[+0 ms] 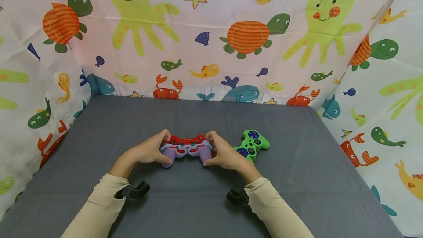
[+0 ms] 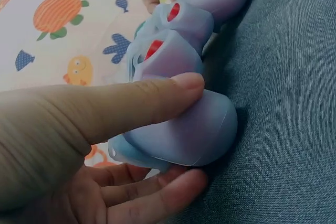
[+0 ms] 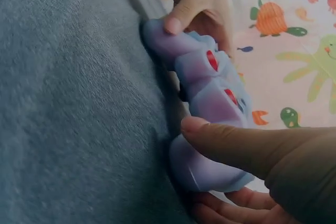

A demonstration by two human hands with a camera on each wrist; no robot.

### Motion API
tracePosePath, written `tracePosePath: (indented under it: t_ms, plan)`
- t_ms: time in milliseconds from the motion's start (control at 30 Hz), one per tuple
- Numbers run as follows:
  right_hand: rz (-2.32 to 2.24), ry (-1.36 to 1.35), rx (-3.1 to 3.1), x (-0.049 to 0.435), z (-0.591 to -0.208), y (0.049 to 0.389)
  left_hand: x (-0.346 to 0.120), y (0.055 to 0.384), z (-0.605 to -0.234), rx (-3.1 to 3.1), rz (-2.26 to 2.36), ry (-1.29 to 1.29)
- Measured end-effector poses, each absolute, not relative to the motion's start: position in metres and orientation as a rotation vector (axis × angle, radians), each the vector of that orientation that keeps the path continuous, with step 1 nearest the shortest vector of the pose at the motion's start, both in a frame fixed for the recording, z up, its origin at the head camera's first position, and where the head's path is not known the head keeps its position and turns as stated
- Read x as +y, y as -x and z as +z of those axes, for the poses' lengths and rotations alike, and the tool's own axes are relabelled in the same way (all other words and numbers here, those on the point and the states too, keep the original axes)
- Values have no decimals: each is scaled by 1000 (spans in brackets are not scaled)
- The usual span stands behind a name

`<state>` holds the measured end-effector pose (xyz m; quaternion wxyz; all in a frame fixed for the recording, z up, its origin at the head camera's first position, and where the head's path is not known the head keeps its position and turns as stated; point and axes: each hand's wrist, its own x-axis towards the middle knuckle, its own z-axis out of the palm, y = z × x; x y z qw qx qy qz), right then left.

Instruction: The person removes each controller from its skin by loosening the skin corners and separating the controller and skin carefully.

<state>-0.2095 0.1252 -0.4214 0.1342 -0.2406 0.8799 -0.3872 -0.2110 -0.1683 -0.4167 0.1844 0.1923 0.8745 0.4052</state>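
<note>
A red game controller (image 1: 187, 141) sits near the middle of the table, its near side and both handles wrapped in a lavender silicone cover (image 1: 205, 152). Red shows along the far edge in the head view and through the cover's openings. My left hand (image 1: 153, 149) grips the left handle, thumb on the near side and fingers around the outside. On the other handle, my right hand (image 1: 226, 153) holds in the same way. In the left wrist view the left thumb presses on the cover (image 2: 210, 124); the right wrist view shows the right thumb across the cover (image 3: 218, 100).
A green game controller (image 1: 257, 142) with dark blue buttons lies just beyond my right hand, partly hidden by it. The table has a grey cloth (image 1: 185, 208). Curtains (image 1: 211, 58) printed with sea animals stand behind it and along both sides.
</note>
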Motion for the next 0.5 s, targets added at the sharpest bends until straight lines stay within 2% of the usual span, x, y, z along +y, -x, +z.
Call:
tracePosePath:
  t_ms: [267, 500]
  plan:
    - [-1133, 725, 2602, 120, -431, 208, -167, 214, -420, 2592, 1118, -513]
    - [-1358, 652, 2595, 120, -429, 212, -170, 216, -417, 2531, 1363, -439]
